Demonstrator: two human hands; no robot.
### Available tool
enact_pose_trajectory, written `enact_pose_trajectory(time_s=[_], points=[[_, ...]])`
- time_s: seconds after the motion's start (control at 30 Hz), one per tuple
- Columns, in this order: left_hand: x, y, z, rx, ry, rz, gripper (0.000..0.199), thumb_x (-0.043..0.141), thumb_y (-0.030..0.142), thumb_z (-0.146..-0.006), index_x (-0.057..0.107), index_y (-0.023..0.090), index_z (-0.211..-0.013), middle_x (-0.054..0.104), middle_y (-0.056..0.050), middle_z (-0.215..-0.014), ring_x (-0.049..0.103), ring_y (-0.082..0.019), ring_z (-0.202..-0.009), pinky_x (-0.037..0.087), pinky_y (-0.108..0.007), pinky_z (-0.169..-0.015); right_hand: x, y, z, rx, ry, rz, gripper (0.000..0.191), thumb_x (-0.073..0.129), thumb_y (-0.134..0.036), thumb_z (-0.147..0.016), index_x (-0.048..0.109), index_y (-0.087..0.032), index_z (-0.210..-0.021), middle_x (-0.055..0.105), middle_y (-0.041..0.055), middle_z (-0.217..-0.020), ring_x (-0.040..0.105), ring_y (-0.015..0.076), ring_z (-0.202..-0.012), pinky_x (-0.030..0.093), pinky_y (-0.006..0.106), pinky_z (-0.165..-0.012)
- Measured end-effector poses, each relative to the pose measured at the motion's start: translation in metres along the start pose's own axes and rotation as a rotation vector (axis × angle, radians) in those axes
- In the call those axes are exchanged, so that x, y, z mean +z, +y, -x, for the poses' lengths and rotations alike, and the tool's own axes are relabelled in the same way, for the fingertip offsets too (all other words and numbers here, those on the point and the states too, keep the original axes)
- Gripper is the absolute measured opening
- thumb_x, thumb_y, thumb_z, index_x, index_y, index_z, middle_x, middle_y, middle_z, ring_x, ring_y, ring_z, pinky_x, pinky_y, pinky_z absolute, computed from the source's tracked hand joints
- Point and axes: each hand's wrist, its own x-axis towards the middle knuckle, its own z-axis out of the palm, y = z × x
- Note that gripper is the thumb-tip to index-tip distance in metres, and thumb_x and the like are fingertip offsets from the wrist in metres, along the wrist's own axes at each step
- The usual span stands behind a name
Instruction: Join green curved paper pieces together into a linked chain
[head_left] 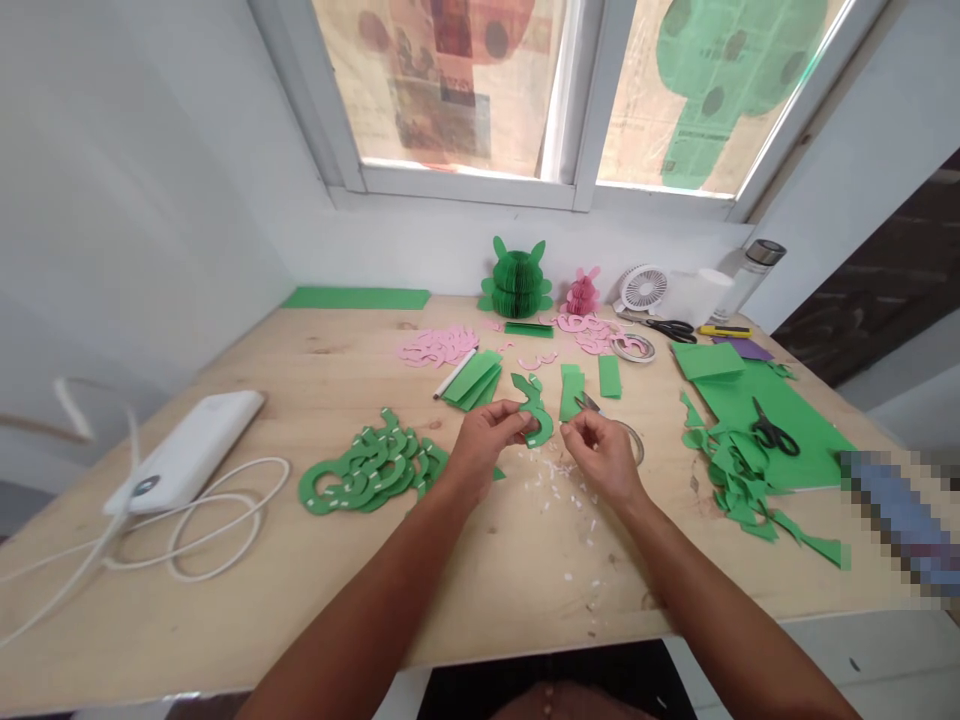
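Note:
My left hand is closed, its thumb and fingers pinching a curved green paper cutout with small white patches on it. Just to the right, my right hand is closed in a pinch; whatever lies between its fingertips is too small to make out. A grey pointed blade shows just beyond the right hand, and a tape roll lies partly behind it. Left of my left hand rests a pile of similar green cutouts with white patches. Small white paper scraps are scattered below both hands.
At the left are a white power bank and looped white cable. Green scraps and black scissors lie right. Pink cutouts, a green honeycomb paper figure, a small fan and a bottle are farther back.

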Motion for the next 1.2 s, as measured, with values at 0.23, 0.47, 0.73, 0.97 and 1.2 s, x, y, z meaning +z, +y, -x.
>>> enact_pose_trajectory(time_s=[0.23,0.47,0.73,0.97,1.2], points=[[0.002,0.003,0.004,-0.018,-0.059,0.042,0.021,0.074,0.026,-0.053,0.059,0.015,-0.061,0.062,0.000,-0.057,0.059,-0.013,-0.062,0.044,-0.027,-0.067,0.000,-0.003,-0.001,0.020,-0.054,-0.119,0.015,0.052,-0.031,-0.075,0.059,-0.018,-0.075,0.059,0.0013,-0.070,0.052,0.0134,-0.062,0.040,0.024,-0.056],[0.001,-0.004,0.001,0.002,-0.139,-0.065,0.021,0.072,0.030,-0.059,0.066,0.014,-0.071,0.066,-0.003,-0.065,0.057,-0.013,-0.061,0.044,-0.027,-0.063,0.000,-0.004,-0.001,0.194,-0.138,-0.306,0.027,0.059,-0.042,-0.072,0.055,-0.017,-0.063,0.049,-0.0037,-0.051,0.044,0.0106,-0.049,0.033,0.023,-0.048],[0.001,-0.005,0.003,-0.064,-0.198,-0.188,0.025,0.072,0.030,-0.059,0.066,0.014,-0.078,0.068,-0.006,-0.067,0.060,-0.014,-0.062,0.046,-0.026,-0.060,-0.003,-0.003,-0.005,0.223,0.028,-0.354,0.027,0.062,-0.043,-0.070,0.056,-0.017,-0.066,0.048,-0.0038,-0.053,0.046,0.0113,-0.052,0.036,0.023,-0.051],[0.000,-0.007,0.001,-0.058,-0.199,-0.152,0.022,0.074,0.030,-0.059,0.064,0.015,-0.070,0.066,-0.003,-0.063,0.063,-0.016,-0.067,0.046,-0.026,-0.062,-0.002,-0.002,-0.004,0.205,-0.019,-0.377,0.026,0.060,-0.043,-0.072,0.056,-0.018,-0.067,0.051,-0.0028,-0.054,0.048,0.0118,-0.053,0.037,0.023,-0.053],[0.000,-0.008,0.003,-0.028,-0.200,-0.141,0.022,0.074,0.031,-0.059,0.064,0.014,-0.069,0.065,-0.003,-0.063,0.060,-0.014,-0.061,0.044,-0.026,-0.060,0.000,0.000,-0.003,0.191,-0.163,-0.419,0.023,0.060,-0.040,-0.072,0.058,-0.017,-0.067,0.055,-0.0020,-0.055,0.047,0.0113,-0.052,0.037,0.023,-0.051]])
